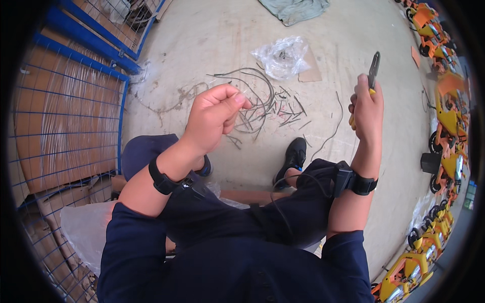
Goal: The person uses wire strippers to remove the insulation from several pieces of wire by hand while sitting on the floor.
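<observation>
My left hand (214,118) is raised over the floor with thumb and fingers pinched together. Whatever it may hold at the fingertips is too small to make out. On the right, my right hand (368,108) is wrapped round a pair of pliers (374,69) with yellow handles, their dark jaws pointing up and away from me. Below and beyond my left hand lie loops of black cable (270,88). Many short cut bits of dark wire (290,111) are scattered beside them, with some thin reddish pieces among them.
A crumpled clear plastic bag (283,58) lies by a cardboard piece (309,68). A grey-green cloth (295,10) is at the far edge. Blue mesh cages (124,101) with wrapped boxes stand at left. Yellow-orange toy-like vehicles (449,108) line the right. My shoe (294,154) stands near the scraps.
</observation>
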The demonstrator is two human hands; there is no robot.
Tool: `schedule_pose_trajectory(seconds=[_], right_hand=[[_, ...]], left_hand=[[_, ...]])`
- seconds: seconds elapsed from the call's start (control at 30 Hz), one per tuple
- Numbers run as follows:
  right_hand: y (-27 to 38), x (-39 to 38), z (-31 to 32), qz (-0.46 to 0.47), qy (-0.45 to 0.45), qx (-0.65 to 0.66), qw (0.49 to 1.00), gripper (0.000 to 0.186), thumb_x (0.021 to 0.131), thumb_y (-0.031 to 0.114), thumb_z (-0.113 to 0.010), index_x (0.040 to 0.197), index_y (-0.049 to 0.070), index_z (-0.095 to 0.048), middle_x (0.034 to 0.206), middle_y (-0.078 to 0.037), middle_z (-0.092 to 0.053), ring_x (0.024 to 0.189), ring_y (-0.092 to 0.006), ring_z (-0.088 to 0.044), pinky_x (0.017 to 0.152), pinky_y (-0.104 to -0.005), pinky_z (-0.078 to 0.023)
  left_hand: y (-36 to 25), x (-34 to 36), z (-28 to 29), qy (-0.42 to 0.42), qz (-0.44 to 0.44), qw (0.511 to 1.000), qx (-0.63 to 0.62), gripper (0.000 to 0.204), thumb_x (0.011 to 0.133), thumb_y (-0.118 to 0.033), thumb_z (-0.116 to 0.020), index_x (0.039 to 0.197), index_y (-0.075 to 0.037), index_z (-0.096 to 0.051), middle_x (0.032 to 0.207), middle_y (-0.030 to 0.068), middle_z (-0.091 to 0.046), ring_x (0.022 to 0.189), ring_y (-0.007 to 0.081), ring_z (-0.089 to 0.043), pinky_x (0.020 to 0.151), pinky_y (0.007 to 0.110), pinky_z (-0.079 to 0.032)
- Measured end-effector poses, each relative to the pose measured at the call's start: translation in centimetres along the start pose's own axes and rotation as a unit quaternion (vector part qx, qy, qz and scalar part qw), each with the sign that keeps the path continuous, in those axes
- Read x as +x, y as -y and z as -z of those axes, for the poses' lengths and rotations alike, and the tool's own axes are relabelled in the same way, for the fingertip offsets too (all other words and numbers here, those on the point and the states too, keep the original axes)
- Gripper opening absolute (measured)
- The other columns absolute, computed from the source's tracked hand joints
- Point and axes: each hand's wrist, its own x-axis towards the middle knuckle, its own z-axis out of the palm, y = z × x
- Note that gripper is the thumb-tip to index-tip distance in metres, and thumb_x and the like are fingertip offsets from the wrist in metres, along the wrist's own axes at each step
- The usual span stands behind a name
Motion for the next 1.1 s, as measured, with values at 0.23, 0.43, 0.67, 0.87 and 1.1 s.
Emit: schedule_pose_trajectory(seconds=[0.23,0.43,0.67,0.87,1.1], right_hand=[[-0.9,-1.9,-0.1,-0.019,0.216,0.107,0.97,0.03,0.097,0.032,-0.05,0.108,0.004,-0.051,0.079,0.001,-0.049,0.066,-0.0073,-0.046,0.057,-0.0234,-0.041],[0.4,-3.4,-0.5,-0.016,0.358,0.152,0.921,0.045,0.1,0.035,-0.039,0.128,-0.001,-0.045,0.101,-0.007,-0.058,0.091,-0.0164,-0.057,0.082,-0.0328,-0.048],[0.0,-3.9,-1.3,-0.026,0.395,0.157,0.905,0.042,0.098,0.034,-0.048,0.124,0.0,-0.05,0.092,-0.003,-0.056,0.086,-0.0118,-0.054,0.08,-0.0287,-0.046],[0.6,-6.8,-3.9,0.047,0.417,0.122,0.899,0.02,0.087,0.011,-0.064,0.103,0.004,-0.055,0.083,0.0,-0.052,0.076,-0.0083,-0.05,0.072,-0.0241,-0.044],[1.0,-9.2,-6.9,0.079,0.419,0.083,0.901,0.021,0.083,0.003,-0.066,0.098,0.005,-0.052,0.078,0.0,-0.051,0.072,-0.0084,-0.049,0.065,-0.0255,-0.042]], left_hand=[[0.7,-0.1,-0.3,0.017,-0.031,0.997,0.072,0.021,0.095,-0.016,-0.051,0.087,0.002,-0.057,0.054,-0.0055,-0.035,0.044,0.0026,-0.024,0.041,0.02,-0.02],[0.3,0.2,-0.3,0.034,-0.047,0.997,0.057,0.023,0.096,-0.019,-0.05,0.088,0.001,-0.056,0.054,-0.0055,-0.035,0.045,0.0025,-0.023,0.041,0.02,-0.02],[-0.1,0.4,-0.1,0.046,-0.042,0.998,0.006,0.022,0.098,-0.019,-0.046,0.091,0.0,-0.054,0.058,-0.0056,-0.032,0.047,0.0028,-0.023,0.042,0.019,-0.02],[-1.1,1.2,-1.1,0.059,0.012,0.986,-0.154,0.023,0.1,-0.021,-0.04,0.096,-0.001,-0.051,0.059,-0.0056,-0.026,0.049,0.0043,-0.024,0.042,0.02,-0.021],[-2.0,2.0,-2.4,0.063,-0.002,0.974,-0.216,0.025,0.101,-0.02,-0.038,0.099,0.001,-0.052,0.058,-0.0047,-0.028,0.05,0.0044,-0.027,0.042,0.02,-0.023]])
